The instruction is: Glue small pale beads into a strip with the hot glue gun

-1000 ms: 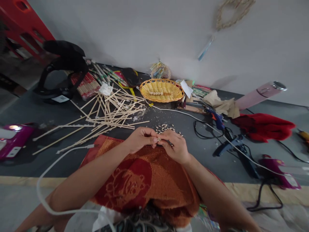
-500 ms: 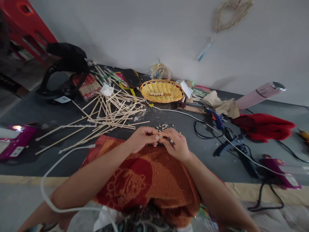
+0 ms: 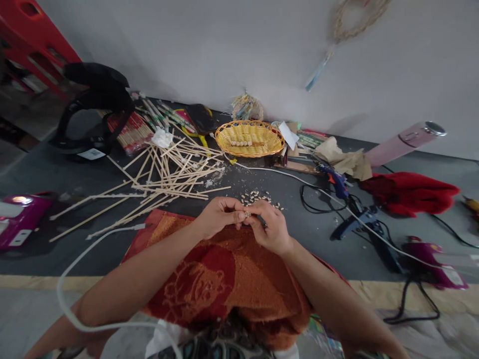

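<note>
Compared with half a second ago, little has changed: the surroundings have slipped slightly leftward in my view, while my two hands stay together in front of me, over the near edge of the bench [image 3: 322, 234]. A small pale piece [image 3: 247, 214] remains where my hands meet, above the far edge of an orange and red towel [image 3: 262, 264]. My left hand [image 3: 219, 218] has its thumb and index finger closed on the piece from the left. My right hand [image 3: 271, 227] meets it from the right, index finger and thumb tips pinched in at the piece, the other fingers curled. The piece is mostly covered by my fingertips, so its exact shape is hard to tell. Just beyond my hands, many short pale pieces [image 3: 255, 193] lie scattered on the bench. Farther back sits an oval yellow wicker basket [image 3: 262, 131] with a short row of beads [image 3: 241, 143] inside. To the left is a tangled heap of thin wooden sticks [image 3: 175, 174]; to the right, a blue glue gun [image 3: 337, 182] lies near a red cloth [image 3: 411, 193]
</note>
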Demonstrator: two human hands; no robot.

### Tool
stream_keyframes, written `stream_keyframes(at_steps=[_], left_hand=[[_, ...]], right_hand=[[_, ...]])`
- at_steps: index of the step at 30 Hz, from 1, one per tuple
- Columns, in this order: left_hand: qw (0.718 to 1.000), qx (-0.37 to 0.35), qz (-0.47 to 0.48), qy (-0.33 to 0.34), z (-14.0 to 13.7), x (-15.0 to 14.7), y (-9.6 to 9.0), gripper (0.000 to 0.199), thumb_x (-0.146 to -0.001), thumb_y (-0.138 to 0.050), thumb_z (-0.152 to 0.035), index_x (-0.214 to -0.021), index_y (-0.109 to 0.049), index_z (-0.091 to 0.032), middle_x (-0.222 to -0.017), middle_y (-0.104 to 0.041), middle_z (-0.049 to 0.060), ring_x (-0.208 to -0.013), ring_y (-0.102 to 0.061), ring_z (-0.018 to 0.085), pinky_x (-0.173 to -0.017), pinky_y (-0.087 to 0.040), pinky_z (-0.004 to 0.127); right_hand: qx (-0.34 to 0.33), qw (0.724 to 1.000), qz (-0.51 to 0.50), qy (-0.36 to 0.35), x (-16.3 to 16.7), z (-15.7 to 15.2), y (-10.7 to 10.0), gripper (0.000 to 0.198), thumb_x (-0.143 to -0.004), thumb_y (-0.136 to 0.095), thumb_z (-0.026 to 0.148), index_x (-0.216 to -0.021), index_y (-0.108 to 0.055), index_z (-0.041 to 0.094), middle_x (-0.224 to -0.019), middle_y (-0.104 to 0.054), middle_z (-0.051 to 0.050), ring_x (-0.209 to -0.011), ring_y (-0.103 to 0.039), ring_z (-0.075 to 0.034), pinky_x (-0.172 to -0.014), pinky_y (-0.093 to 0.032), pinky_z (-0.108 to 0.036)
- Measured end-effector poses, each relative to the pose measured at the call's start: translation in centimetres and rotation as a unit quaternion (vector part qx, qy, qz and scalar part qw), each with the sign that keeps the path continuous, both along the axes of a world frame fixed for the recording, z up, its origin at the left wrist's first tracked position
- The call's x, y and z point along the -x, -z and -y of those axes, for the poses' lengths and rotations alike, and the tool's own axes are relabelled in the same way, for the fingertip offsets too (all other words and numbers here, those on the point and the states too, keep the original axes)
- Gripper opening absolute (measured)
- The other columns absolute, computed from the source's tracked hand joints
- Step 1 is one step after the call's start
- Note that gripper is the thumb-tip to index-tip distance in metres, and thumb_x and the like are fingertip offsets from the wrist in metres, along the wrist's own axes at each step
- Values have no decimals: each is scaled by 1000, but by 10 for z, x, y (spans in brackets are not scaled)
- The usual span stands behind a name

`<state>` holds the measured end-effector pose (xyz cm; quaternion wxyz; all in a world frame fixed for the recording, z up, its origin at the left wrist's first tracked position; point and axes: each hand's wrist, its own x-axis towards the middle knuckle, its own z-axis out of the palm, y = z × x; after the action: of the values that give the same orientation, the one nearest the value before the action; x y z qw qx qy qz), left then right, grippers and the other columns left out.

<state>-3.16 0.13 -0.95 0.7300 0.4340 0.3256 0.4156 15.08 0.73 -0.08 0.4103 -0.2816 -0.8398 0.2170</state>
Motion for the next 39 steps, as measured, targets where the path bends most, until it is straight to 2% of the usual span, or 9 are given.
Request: stream_keyframes(at_steps=[4,9,13,17,23,29,32,39], left_hand=[[1000,-10,-22,-8,0,2,1,31,-73,-76,-39,-68,-65,-10,-57,-63,2,-54,-54,9,-58,-41,21],[1000,-12,-5,-8,-2,0,1,26,-77,-73,-36,-75,-67,-11,-65,-64,2,-56,-53,8,-58,-42,21],[1000,-4,0,-10,-2,0,2,25,-80,-70,-36,-79,-68,-11,-69,-63,2,-57,-53,8,-60,-44,22],[1000,-7,-11,0,-1,2,3,27,-80,-69,-38,-76,-68,-11,-61,-61,1,-57,-54,9,-61,-42,22],[999,-11,-30,-9,-1,3,4,30,-77,-71,-41,-74,-67,-11,-63,-63,2,-57,-53,9,-60,-42,22],[999,-13,-28,-19,-2,2,5,34,-74,-74,-44,-70,-64,-11,-59,-61,2,-56,-53,10,-59,-42,22],[999,-15,-31,-20,-1,3,4,34,-73,-74,-44,-71,-65,-11,-58,-61,2,-55,-53,10,-59,-42,22],[1000,3,-21,-10,-1,3,0,29,-76,-73,-39,-73,-67,-11,-59,-61,1,-55,-53,9,-59,-43,22]], right_hand=[[8,1000,12,2,1,-1,0,23,-89,-52,12,-109,-58,23,-89,-66,-5,-81,-63,-16,-73,-53,-30],[30,999,27,-8,-4,-8,-3,23,-92,-53,15,-112,-59,22,-89,-67,-5,-82,-64,-15,-75,-53,-29],[18,1000,18,6,-7,-11,-4,19,-91,-57,18,-108,-63,22,-89,-69,-4,-81,-65,-14,-74,-53,-27],[11,1000,11,2,-7,-10,-3,16,-90,-59,20,-105,-65,22,-89,-71,-4,-81,-67,-14,-74,-54,-27],[18,1000,7,14,-3,-6,1,19,-90,-57,17,-107,-64,22,-87,-70,-4,-80,-66,-14,-74,-54,-28],[-19,999,13,36,4,-1,4,19,-89,-55,15,-106,-62,22,-86,-69,-5,-80,-65,-16,-74,-53,-30],[-23,999,6,30,3,-2,5,21,-89,-56,15,-108,-62,21,-87,-69,-5,-81,-65,-16,-75,-54,-30],[19,1000,2,-16,-6,-9,-3,22,-88,-62,19,-110,-64,23,-95,-70,-5,-86,-66,-15,-78,-55,-28]])
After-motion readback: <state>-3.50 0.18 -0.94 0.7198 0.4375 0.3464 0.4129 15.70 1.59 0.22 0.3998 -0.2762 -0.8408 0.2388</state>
